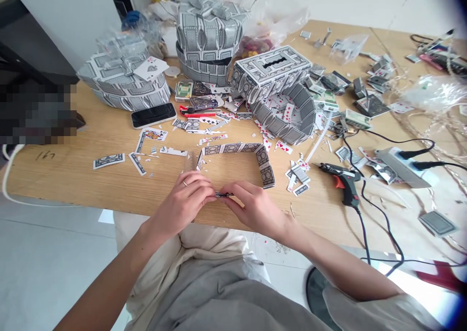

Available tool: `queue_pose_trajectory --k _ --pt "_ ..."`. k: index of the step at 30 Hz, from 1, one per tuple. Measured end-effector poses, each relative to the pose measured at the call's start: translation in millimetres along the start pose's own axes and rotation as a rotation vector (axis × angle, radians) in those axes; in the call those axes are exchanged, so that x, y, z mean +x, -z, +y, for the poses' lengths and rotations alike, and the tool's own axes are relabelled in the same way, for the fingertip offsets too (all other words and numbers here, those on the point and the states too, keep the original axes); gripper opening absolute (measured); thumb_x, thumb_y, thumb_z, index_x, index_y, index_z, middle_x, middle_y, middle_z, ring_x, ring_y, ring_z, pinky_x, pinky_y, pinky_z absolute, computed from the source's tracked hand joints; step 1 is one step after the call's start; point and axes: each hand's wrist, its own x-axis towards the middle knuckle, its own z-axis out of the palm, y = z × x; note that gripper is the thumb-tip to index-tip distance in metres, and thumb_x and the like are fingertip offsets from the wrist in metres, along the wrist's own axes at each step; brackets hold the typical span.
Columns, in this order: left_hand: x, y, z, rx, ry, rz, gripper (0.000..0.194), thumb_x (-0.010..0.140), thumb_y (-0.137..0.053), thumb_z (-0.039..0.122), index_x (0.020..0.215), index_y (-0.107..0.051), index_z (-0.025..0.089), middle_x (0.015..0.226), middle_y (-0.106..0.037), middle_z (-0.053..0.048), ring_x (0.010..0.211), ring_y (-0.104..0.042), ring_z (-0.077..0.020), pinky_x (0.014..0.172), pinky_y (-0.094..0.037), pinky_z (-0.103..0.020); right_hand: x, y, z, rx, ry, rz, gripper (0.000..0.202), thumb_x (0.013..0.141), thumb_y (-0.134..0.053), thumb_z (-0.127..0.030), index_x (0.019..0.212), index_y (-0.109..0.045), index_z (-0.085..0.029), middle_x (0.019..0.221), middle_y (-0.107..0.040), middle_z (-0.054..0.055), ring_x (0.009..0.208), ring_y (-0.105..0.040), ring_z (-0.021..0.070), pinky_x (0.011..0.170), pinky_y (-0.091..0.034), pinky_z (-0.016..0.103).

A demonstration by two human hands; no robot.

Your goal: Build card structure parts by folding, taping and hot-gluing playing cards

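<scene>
A low rectangular frame of folded playing cards (233,148) stands on edge on the wooden table in front of me. At its near side, my left hand (193,192) and my right hand (251,202) meet with fingertips closed on a small dark-patterned card piece (223,194). My fingers cover most of this piece, so I cannot tell whether it is joined to the frame. A clear ruler-like strip (188,161) lies by my left hand. Cut card strips (298,175) are heaped to the right of the frame.
A glue gun (341,180) with its cable lies at right, near a power strip (403,165). Behind are a card-covered box with a slot (272,71), a woven card basket (304,107), two lidded card containers (207,34) and a phone (153,115). Card scraps litter the table.
</scene>
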Motion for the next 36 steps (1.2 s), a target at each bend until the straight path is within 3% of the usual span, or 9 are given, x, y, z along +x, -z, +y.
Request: queue_pose_trajectory --k 6,11,17,21,25,36 --pt "-1.8 -1.2 -1.4 -0.016 0.015 -0.008 0.015 0.106 -0.063 0.008 0.1 -0.061 0.022 0.092 -0.077 0.001 0.094 -0.073 -0.0161 0.111 -0.055 -0.042 0.1 -0.2 -3.1 -0.008 -0.018 -0.003 0.005 0.111 -0.063 -0.021 0.114 -0.067 -0.02 0.102 -0.08 0.009 0.092 -0.078 0.0247 0.08 -0.063 0.036" --pt "-8.6 -5.3 -6.4 -0.055 0.072 0.06 0.014 0.104 -0.071 0.02 0.103 -0.057 0.023 0.093 -0.075 0.0 0.097 -0.074 -0.0184 0.11 -0.058 -0.043 1.3 -1.1 -4.8 -0.012 -0.029 -0.01 0.005 0.11 -0.065 -0.024 0.113 -0.066 -0.02 0.101 -0.079 0.008 0.09 -0.078 0.0251 0.078 -0.062 0.037" --pt "-8.8 -4.1 -9.5 -0.072 0.058 0.047 0.017 0.1 -0.077 0.018 0.101 -0.061 0.024 0.091 -0.075 0.002 0.094 -0.074 -0.018 0.112 -0.058 -0.043 3.2 0.0 -4.2 -0.011 -0.033 -0.039 0.003 0.111 -0.063 -0.022 0.113 -0.066 -0.02 0.102 -0.079 0.009 0.09 -0.077 0.0242 0.078 -0.061 0.035" --pt "-17.3 -7.5 -4.9 0.072 0.028 0.195 0.021 0.093 -0.085 0.019 0.101 -0.066 0.022 0.102 -0.078 -0.004 0.106 -0.074 -0.0227 0.108 -0.058 -0.045 3.2 1.0 -5.6 -0.004 -0.053 -0.037 0.003 0.111 -0.064 -0.021 0.114 -0.066 -0.021 0.102 -0.079 0.009 0.09 -0.078 0.0244 0.078 -0.062 0.035" --pt "-28.4 -14.5 6.5 0.17 0.094 0.311 0.025 0.09 -0.088 0.014 0.108 -0.071 0.021 0.099 -0.079 -0.004 0.096 -0.074 -0.0218 0.096 -0.059 -0.041 3.6 2.3 -7.8 0.001 -0.084 -0.051 0.004 0.11 -0.065 -0.022 0.114 -0.066 -0.02 0.103 -0.079 0.009 0.092 -0.078 0.0257 0.079 -0.062 0.036" --pt "-33.9 -31.3 31.1 -0.047 0.355 0.465 0.022 0.096 -0.079 0.01 0.111 -0.078 0.027 0.1 -0.08 -0.002 0.093 -0.075 -0.0191 0.084 -0.064 -0.037 7.6 1.2 -14.9 -0.044 -0.024 -0.077 0.016 0.11 -0.058 -0.017 0.121 -0.07 -0.02 0.111 -0.08 0.013 0.098 -0.078 0.0271 0.086 -0.064 0.039"
